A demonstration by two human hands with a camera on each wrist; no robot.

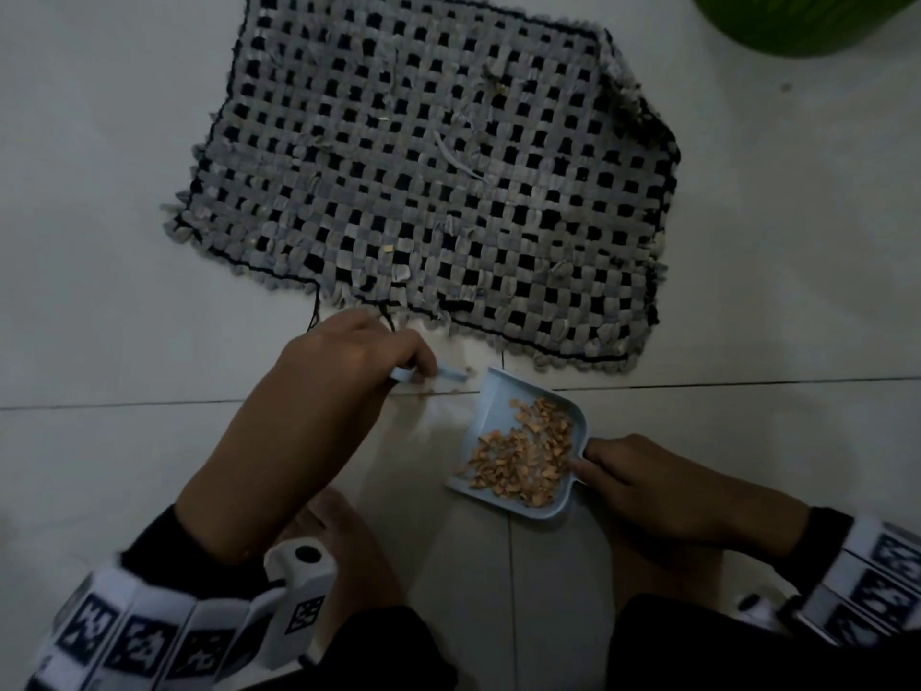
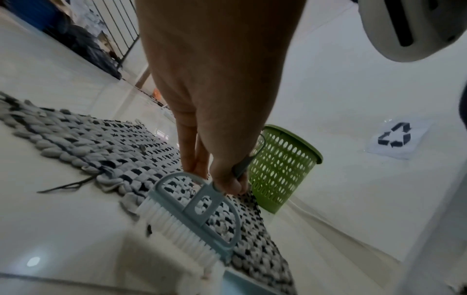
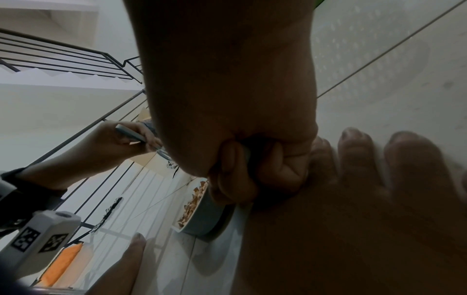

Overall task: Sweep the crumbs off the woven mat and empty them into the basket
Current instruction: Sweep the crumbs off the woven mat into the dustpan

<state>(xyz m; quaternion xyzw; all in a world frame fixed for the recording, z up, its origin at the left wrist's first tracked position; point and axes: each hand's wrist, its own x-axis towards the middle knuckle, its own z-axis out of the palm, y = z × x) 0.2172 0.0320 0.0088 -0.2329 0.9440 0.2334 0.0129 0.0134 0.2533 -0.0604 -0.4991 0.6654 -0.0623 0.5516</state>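
Note:
A grey and black woven mat (image 1: 428, 167) (image 2: 121, 143) lies on the white tiled floor. My left hand (image 1: 349, 351) (image 2: 222, 175) grips a pale blue brush (image 2: 192, 217) (image 1: 433, 376) with white bristles, just off the mat's near edge. To its right, a pale blue dustpan (image 1: 503, 421) (image 3: 204, 221) sits on the floor, holding a heap of brown crumbs (image 1: 523, 456) (image 3: 194, 201). My right hand (image 1: 633, 471) (image 3: 252, 169) grips the dustpan's handle. The green basket (image 2: 280, 167) (image 1: 797, 22) stands beyond the mat's far right corner.
My bare feet (image 3: 353, 179) and knees (image 1: 349, 566) are close under the dustpan. A stair railing (image 3: 76, 59) runs along the left. A recycling-symbol sheet (image 2: 394, 137) is on the wall right of the basket.

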